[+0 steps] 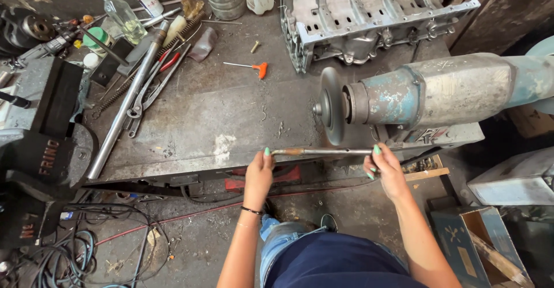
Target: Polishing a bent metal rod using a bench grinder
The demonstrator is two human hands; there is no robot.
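A thin metal rod (323, 151) lies level in front of me, held at both ends. My left hand (258, 172) grips its left end and my right hand (385, 170) grips its right end. The rod sits just below the grey grinding wheel (332, 106) of a bench grinder (438, 92), close to the wheel's lower rim; whether it touches the wheel I cannot tell. The grinder's body is worn blue and grey and stands on the right of the metal workbench (219, 132).
An engine block (369, 11) stands at the back of the bench. A long steel pipe (124, 109), pliers, a red-handled T-key (254, 66) and bottles lie at the left. A black vise (46, 115) is far left. Cables cover the floor; an open box (473, 242) sits right.
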